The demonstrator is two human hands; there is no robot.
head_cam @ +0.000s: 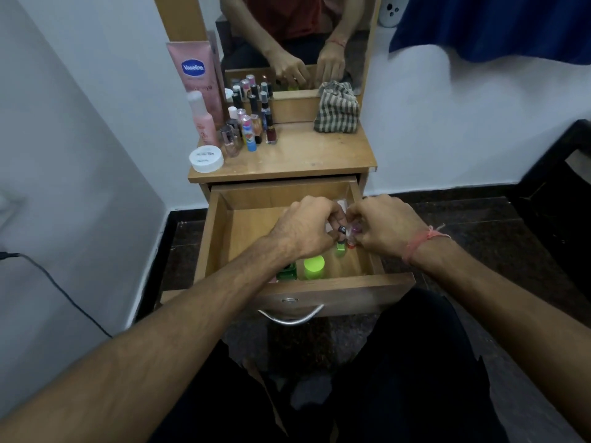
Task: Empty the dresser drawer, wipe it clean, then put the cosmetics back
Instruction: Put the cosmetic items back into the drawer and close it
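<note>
White walls, dark floor, small wooden dresser (297, 155) with mirror (294, 43). Drawer (220, 238) pulled open, both hands inside near its right wall. Left of the grip, on the dresser top: white jar (206, 159), pink Vaseline tube (196, 75), pink bottle (202, 123), cluster of nail polish bottles (252, 123). Striped cloth (336, 110) bunched on the top, above and behind the hands. Left hand (307, 228) fingers curled round a small black-capped bottle (341, 230). Below it in the drawer: green-capped container (314, 266), darker green item (287, 272), small green bottle (340, 249). Right hand (383, 225) pinches a small pink-topped bottle (354, 232), touching the left hand's one; exact finger placement hard to tell. Red thread on the right wrist.
</note>
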